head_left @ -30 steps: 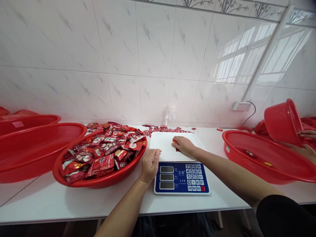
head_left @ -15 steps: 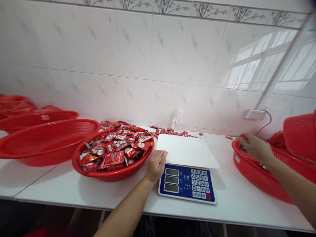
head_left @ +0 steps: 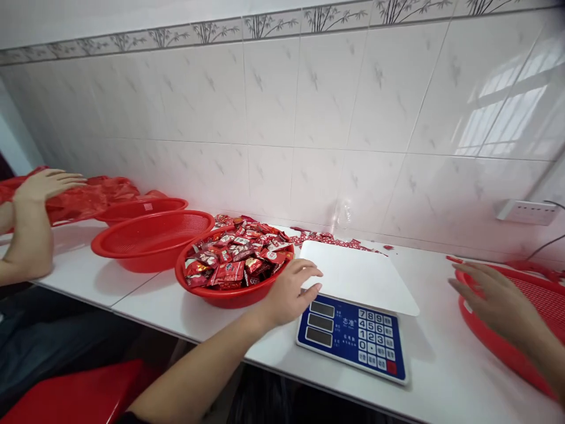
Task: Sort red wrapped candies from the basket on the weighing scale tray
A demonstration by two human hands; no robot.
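My left hand (head_left: 292, 293) is over the left edge of the scale's white weighing plate (head_left: 359, 274), fingers apart and holding nothing. Below the plate, the scale's blue panel (head_left: 353, 335) shows a keypad and three dark displays. Just left of that hand, a round red basket (head_left: 229, 297) is heaped with small red-wrapped snack packets (head_left: 241, 253). At the right, my right hand (head_left: 498, 300) is over the near rim of another red basket (head_left: 536, 291). Its fingers are stretched out, slightly blurred, with nothing visible in them.
Two red baskets (head_left: 154, 250) stand at the left, beside red mesh bags (head_left: 101, 197). Another person's hand (head_left: 48, 184) lies over those bags. Loose packets (head_left: 326, 238) and a clear plastic container (head_left: 342, 215) are along the wall. A power strip (head_left: 527, 212) is fixed at right.
The view has swung left, bringing the other person's arm in sight. My left hand has opened from a closed pose. My right hand has lifted from inside the right basket, its fingers now straightened.
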